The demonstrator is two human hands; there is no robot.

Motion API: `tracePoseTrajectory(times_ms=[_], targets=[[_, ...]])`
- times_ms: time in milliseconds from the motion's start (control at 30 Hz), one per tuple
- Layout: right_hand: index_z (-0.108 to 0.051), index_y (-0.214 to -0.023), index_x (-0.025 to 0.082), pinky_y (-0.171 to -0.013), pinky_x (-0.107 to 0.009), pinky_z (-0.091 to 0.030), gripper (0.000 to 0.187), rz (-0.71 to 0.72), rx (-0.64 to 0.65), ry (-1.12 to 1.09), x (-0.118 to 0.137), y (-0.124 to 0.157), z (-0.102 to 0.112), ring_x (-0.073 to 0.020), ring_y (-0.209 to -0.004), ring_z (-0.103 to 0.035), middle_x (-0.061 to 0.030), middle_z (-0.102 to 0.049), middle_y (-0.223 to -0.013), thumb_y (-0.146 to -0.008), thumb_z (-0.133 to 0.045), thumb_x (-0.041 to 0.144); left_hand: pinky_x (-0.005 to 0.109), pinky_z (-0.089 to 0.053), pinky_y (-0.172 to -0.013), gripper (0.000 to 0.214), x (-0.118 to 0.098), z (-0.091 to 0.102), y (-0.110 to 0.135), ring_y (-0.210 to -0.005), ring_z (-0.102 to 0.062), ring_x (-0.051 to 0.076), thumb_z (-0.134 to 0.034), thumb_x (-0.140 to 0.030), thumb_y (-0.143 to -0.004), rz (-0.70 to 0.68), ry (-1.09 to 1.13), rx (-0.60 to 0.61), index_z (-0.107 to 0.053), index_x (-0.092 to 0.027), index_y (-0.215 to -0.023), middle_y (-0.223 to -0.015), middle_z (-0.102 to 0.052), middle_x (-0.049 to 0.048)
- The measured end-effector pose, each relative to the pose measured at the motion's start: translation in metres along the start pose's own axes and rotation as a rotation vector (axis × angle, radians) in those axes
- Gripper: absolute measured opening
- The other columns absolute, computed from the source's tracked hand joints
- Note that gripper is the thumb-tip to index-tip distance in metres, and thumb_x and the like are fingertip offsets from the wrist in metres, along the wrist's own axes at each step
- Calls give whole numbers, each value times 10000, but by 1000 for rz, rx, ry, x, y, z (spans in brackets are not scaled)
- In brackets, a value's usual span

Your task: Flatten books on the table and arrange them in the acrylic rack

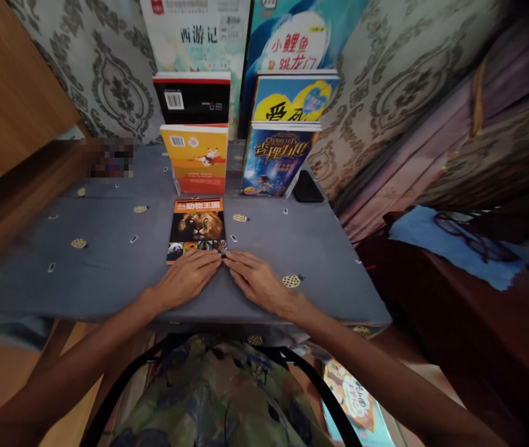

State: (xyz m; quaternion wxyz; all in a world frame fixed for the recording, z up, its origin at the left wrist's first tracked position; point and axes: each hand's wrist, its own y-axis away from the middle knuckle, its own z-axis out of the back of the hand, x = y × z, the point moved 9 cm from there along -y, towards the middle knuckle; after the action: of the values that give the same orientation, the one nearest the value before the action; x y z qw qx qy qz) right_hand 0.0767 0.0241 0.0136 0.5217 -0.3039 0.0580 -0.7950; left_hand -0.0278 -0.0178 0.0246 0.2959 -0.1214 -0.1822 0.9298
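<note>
A thin animal book with a lion's face on its cover [198, 225] lies flat on the table. My left hand [190, 276] rests palm down over the book's lower edge, its fingers stretched out toward the right. From the other side, my right hand [259, 282] lies flat on the cloth, with its fingertips at the book's lower right corner. The fingertips of both hands almost meet there. Neither hand is wrapped around anything. Part of the cover's bottom row of small animal pictures is hidden under the left hand.
Behind stand an orange book [199, 164], a blue book [278, 161], a black book [192, 99] and taller picture books [199, 46]. A black phone-like object [308, 187] lies right of them. Glasses [474, 236] rest on a blue cloth [425, 233]. Another book [355, 397] is below the table.
</note>
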Motion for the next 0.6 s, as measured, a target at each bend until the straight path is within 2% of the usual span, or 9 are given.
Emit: tracePoseTrajectory(times_ms=[133,300,467,600], targets=[[-610,-1350,188,-1105,-488,-488,404,-55,-36,-1,-8,-8,0,-240,-1300,-581,-125,-627,-1388,-993,-423,164,406,-507,-978,332,0,-1,0,-1162,-638,223,-398,-245,-1041,-7,1,-10,-657,-177,-1237,-1221,-704,111],[-618,-1339,169,-1082,-498,-488,406,-77,25,67,-12,-12,-10,-266,-1320,-559,-145,-617,-1397,-974,-443,144,438,-483,-978,367,-1,-8,-4,-1137,-613,238,-367,-257,-1040,19,-2,66,-622,-200,-1298,-1211,-676,118],[-612,-1345,152,-1065,-503,-477,431,-70,70,105,-10,-9,-12,-279,-1338,-532,-156,-602,-1413,-953,-439,107,469,-471,-964,378,-7,-12,-6,-1099,-595,258,-341,-262,-1042,32,-68,93,-631,-152,-1258,-1179,-665,140],[-656,-1287,193,-1016,-491,-497,381,-99,85,83,-14,-19,-7,-276,-1236,-600,-134,-660,-1335,-970,-452,145,456,-469,-967,357,-2,-9,-7,-1104,-588,251,-374,-275,-1034,61,7,84,-640,-187,-1256,-1168,-664,118]])
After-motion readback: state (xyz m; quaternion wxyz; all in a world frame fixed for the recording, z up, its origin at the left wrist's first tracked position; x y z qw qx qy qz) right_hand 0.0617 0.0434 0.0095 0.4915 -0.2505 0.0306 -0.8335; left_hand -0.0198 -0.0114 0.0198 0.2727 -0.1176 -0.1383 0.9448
